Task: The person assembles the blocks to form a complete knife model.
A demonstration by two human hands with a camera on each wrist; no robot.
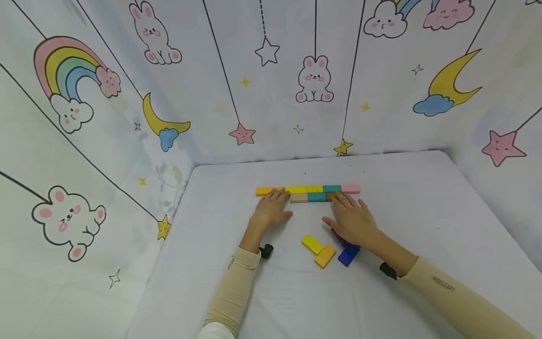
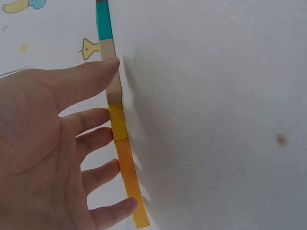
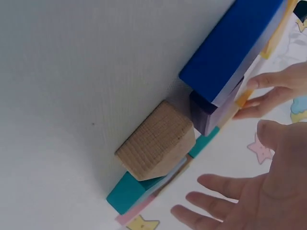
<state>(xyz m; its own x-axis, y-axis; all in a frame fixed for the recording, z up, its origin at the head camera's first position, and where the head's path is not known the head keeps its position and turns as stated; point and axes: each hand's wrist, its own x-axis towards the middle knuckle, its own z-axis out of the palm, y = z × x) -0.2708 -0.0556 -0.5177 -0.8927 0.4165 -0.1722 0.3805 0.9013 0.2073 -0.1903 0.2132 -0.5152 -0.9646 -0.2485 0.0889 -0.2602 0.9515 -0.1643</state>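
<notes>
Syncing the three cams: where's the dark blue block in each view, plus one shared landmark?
Head: dark blue block just right of and below centre, right of the loose orange block.
Left wrist: not in it.
Right wrist: upper right, large, cut off by the top edge.
Shared landmark: near-row teal block, next to the near-row tan block.

It looks like a screened-off nook, with cloth (image 1: pixel 279 101) printed with rabbits (image 1: pixel 314 81), moons (image 1: pixel 442 84) and rainbows (image 1: pixel 63 56) left, right and far of a white-covered bench (image 1: pixel 423 202).
</notes>
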